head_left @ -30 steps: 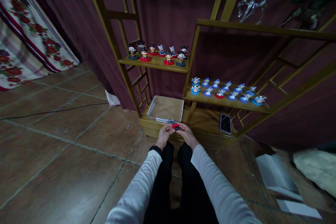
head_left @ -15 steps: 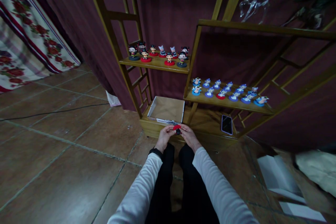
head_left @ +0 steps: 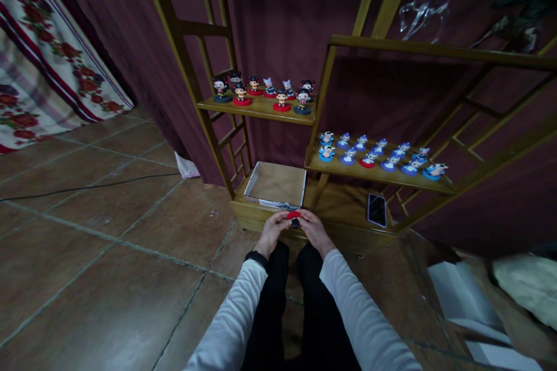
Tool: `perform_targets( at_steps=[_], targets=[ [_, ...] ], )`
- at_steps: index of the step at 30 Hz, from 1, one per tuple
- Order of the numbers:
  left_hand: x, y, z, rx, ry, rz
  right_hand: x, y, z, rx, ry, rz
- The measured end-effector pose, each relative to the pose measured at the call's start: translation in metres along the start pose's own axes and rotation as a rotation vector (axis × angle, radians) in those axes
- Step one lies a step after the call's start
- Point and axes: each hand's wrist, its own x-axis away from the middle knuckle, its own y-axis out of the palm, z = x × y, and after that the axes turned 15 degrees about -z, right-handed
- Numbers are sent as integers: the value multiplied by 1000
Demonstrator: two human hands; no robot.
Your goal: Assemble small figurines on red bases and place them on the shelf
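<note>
Between my two hands is a small figurine [head_left: 295, 219] with a red round base and a black head. My left hand [head_left: 277, 228] grips it from the left, fingers closed at the base's edge. From the right, my right hand [head_left: 314, 229] pinches the same figurine. Both hands are just in front of an open cardboard box [head_left: 278, 182] on the lowest board. Similar figurines on red and dark bases, such as a figurine [head_left: 282, 101], stand on the upper left shelf [head_left: 261, 109]. Several blue, purple and red-based figurines stand on the right shelf [head_left: 378, 173].
A phone [head_left: 376, 210] lies on the low board at the right. On the top shelf stands a clear glass animal [head_left: 429, 0]. White packaging pieces [head_left: 465, 293] are on the floor at right. A black cable [head_left: 91, 186] crosses the tiles at left.
Both hands, with the figurine between them, sit slightly lower in the view. More of the red base shows now. The shelf figurines stay in place.
</note>
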Motion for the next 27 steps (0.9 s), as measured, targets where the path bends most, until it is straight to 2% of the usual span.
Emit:
perform_targets(
  at_steps=[11, 19, 27],
  targets=[
    [3, 5, 7, 63, 3, -28, 1, 2, -4, -7, 3, 13],
    [1, 2, 2, 55, 15, -24, 2, 3, -3, -21, -42, -9],
    [-3, 1, -1, 53, 7, 1, 0, 1, -2, -60, 30, -17]
  ],
)
